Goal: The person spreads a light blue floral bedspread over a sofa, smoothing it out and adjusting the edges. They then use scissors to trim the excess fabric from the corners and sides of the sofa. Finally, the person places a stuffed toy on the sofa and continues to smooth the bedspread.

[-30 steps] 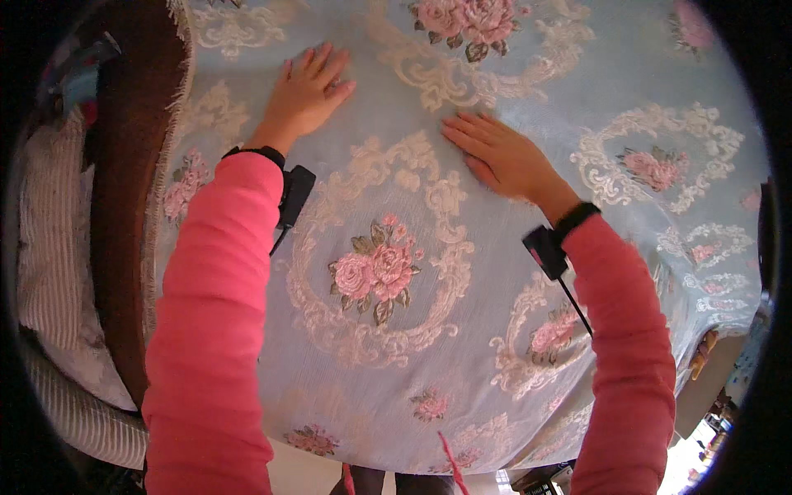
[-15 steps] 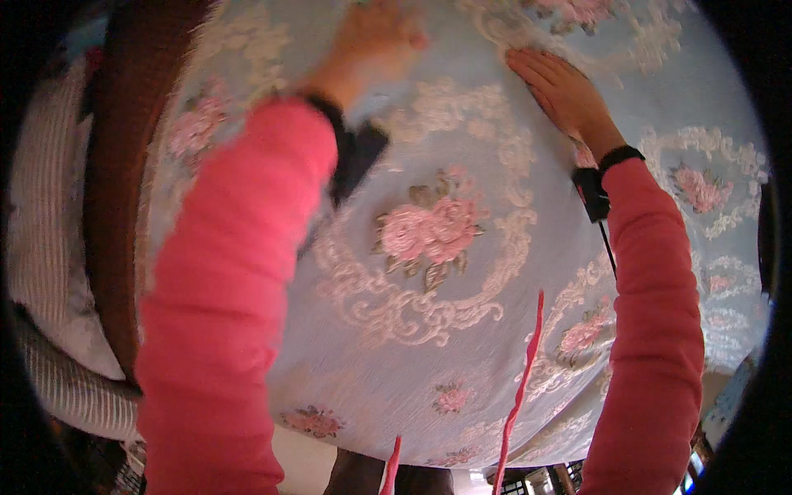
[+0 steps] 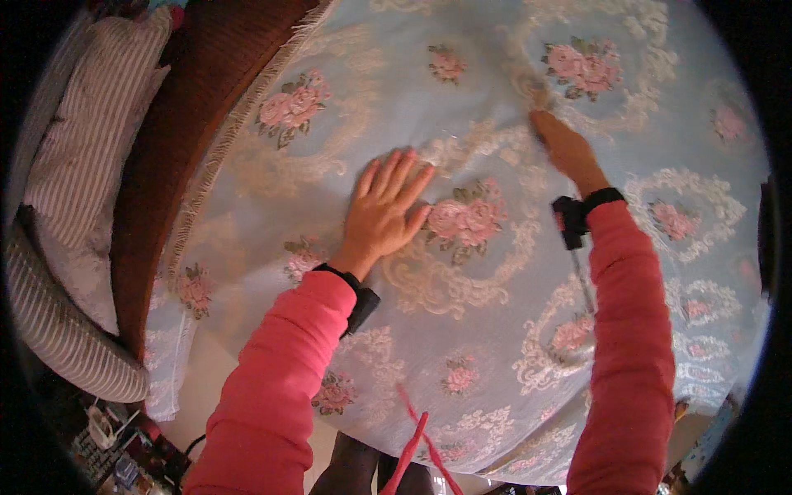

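Note:
A light blue woven cover point(image 3: 503, 346) with pink roses and cream scrolls spreads before me, fringed along its left edge. My left hand point(image 3: 384, 206) lies palm down on it, fingers spread, beside a pink rose cluster. Farther off and to the right, my right hand point(image 3: 569, 148) rests on the same cloth. Its fingers look bent down and pressed together at the fabric; their tips are hidden. Black bands with small dark boxes are on both wrists.
A brown wooden board point(image 3: 157, 148) runs along the left side. Beyond it lie a striped cushion point(image 3: 91, 140) and a ribbed pale item point(image 3: 70, 322). Red cords point(image 3: 412, 450) dangle near me. Small clutter point(image 3: 124, 462) sits at the lower left.
My left hand has come nearer and now lies flat with fingers spread. The right hand, earlier flat, now looks bent at the fingers. The whole view has shifted, showing more of the cover's left side.

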Available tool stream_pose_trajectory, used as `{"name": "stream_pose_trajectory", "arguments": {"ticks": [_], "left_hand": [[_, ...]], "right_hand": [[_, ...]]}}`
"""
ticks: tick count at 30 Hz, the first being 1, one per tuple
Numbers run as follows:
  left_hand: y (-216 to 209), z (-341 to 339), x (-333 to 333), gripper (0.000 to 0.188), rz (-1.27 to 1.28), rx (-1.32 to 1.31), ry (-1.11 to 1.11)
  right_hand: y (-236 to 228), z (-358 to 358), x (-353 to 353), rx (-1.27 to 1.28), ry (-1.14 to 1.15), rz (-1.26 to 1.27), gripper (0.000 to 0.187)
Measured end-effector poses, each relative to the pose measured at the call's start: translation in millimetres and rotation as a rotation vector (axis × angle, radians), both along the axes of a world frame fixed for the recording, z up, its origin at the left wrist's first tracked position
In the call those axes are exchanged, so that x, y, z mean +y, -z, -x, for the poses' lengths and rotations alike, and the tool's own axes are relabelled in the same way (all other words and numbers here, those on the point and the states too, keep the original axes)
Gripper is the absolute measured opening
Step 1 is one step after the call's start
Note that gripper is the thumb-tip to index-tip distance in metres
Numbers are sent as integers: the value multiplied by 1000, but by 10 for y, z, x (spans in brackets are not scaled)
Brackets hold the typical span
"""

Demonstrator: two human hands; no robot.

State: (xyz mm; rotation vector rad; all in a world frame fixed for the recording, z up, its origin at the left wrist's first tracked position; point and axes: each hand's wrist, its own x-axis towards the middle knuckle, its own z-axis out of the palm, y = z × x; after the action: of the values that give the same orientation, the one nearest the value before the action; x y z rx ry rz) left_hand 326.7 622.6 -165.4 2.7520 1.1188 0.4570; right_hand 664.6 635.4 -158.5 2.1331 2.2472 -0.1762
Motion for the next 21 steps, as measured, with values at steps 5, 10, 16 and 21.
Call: {"name": "stream_pose_trajectory", "arguments": {"ticks": [5,10,16,21], "left_hand": [[100,10,-42,52,-116,10,19],[197,-58,-160,50,-257,107,-43],[118,-222,-714,50,30,351,-411],[33,-4,-2021,59,27,322,-159]], "right_hand": [[-26,1032,-1154,317,-14,-26,43],[4,1200,-3481,72,277,-75,44],[-536,1108,-6365,-69,897,304,45],[-968,1406,-8018,166,1153,394,44]]}}
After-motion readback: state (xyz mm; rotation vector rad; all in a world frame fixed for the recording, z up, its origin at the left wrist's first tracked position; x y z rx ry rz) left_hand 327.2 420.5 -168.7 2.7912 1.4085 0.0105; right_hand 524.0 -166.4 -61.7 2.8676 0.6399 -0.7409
